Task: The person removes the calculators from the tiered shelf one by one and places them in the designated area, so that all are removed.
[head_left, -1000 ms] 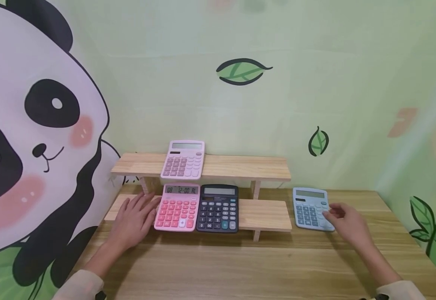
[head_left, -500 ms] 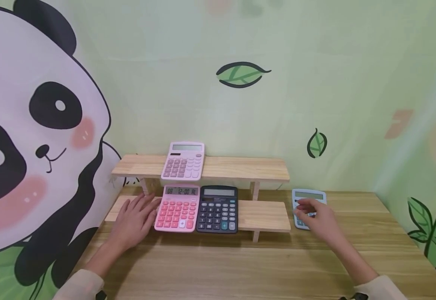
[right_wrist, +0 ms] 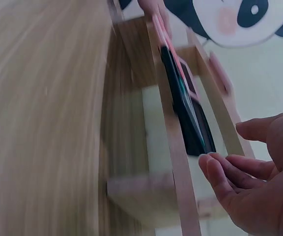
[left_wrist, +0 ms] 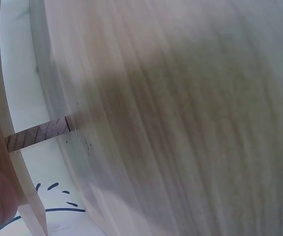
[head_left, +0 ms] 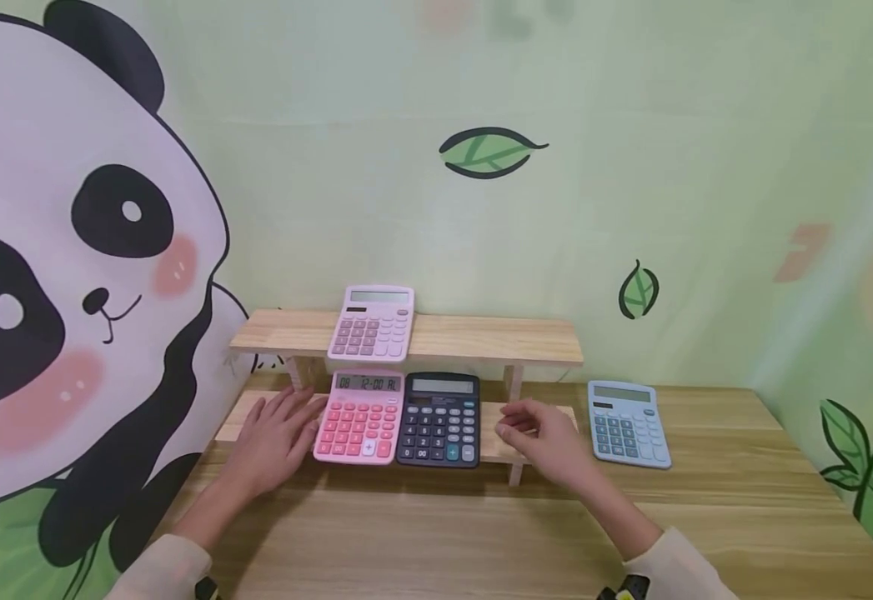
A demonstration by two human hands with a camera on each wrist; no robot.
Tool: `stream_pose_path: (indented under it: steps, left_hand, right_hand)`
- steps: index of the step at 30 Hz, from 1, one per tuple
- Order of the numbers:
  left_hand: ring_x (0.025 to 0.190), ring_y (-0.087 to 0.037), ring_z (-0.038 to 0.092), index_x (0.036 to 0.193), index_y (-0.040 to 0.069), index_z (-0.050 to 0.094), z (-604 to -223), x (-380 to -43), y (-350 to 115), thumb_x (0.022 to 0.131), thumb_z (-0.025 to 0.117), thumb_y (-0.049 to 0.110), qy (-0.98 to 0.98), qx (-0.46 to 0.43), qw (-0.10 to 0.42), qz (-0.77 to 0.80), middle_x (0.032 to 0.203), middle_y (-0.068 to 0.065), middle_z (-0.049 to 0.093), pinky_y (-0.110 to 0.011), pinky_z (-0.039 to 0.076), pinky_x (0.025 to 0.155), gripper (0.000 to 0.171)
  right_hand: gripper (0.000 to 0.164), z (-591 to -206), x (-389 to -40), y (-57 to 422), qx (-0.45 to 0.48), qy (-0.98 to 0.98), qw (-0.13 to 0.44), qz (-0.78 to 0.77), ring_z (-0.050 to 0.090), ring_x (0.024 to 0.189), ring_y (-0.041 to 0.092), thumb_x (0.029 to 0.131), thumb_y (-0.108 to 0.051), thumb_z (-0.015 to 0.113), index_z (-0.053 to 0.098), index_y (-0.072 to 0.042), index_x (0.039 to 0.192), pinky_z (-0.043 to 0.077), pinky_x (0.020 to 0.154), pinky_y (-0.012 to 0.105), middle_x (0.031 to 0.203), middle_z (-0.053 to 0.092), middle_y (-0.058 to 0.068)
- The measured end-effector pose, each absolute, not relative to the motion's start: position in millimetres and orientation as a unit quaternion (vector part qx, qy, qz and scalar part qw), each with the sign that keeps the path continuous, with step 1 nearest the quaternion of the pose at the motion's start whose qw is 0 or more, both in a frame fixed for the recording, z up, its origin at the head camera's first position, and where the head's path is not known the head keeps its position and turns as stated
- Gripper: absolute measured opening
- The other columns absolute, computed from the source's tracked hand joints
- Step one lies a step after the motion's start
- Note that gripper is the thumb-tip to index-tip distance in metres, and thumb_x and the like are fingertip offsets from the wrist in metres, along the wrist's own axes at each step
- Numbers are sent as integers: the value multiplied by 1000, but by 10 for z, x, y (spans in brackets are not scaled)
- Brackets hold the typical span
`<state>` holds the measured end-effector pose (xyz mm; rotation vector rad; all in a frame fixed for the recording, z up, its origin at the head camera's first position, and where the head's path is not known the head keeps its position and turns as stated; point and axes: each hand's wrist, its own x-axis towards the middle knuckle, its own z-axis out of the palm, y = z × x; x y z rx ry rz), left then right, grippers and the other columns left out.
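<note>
My left hand (head_left: 271,437) lies palm down over the left end of the lower shelf (head_left: 237,417), fingers extended, fingertips right at the left edge of a pink calculator (head_left: 357,417). A black calculator (head_left: 439,419) stands beside the pink one on the same shelf, both leaning back. Over the shelf's right part hovers my right hand (head_left: 544,442), its fingers loosely bent with nothing in them. In the right wrist view, the fingertips of this hand (right_wrist: 259,177) come close to the edge of the black calculator (right_wrist: 185,108). A light blue calculator (head_left: 629,423) lies on the table to the right.
A pale pink calculator (head_left: 371,323) leans on the upper shelf (head_left: 489,337). Wooden supports (head_left: 513,382) join the two shelves. The wood-grain table (head_left: 436,533) extends in front, and a green wall (head_left: 316,183) with a panda picture rises behind.
My right hand has let go of the light blue calculator's right edge and moved left across it to the lower shelf, near the black calculator. The left hand has stayed put.
</note>
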<state>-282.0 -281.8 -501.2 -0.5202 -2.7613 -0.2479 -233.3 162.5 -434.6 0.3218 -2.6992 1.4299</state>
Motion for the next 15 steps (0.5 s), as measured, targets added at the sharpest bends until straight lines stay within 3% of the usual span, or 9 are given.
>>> stream_pose_path:
  steps: [5, 8, 15]
  left_hand:
    - [154, -43, 32, 157, 22, 54, -5020, -2828, -2798, 112, 43, 43, -968, -181, 154, -85, 164, -11, 46, -70, 19, 123, 51]
    - [154, -43, 32, 157, 21, 54, -5019, -2824, -2791, 112, 43, 43, -968, -180, 154, -84, 164, -12, 46, -70, 18, 123, 51]
    - [154, -43, 33, 156, 19, 56, -5008, -2809, -2802, 112, 45, 40, -967, -179, 164, -82, 163, -13, 47, -71, 19, 123, 50]
  right_hand:
    - [17, -4385, -2281, 1433, 92, -873, 30, 478, 68, 85, 15, 99, -13, 75, 75, -2, 111, 60, 75, 31, 95, 73, 1]
    - [8, -4398, -2254, 1392, 81, -868, 29, 489, 68, 77, 16, 99, -11, 74, 75, -4, 101, 61, 69, 33, 86, 73, 2]
    - [11, -4436, -2213, 1337, 94, -844, -28, 528, 74, 69, 22, 102, -9, 70, 72, 2, 99, 66, 68, 44, 81, 75, 13]
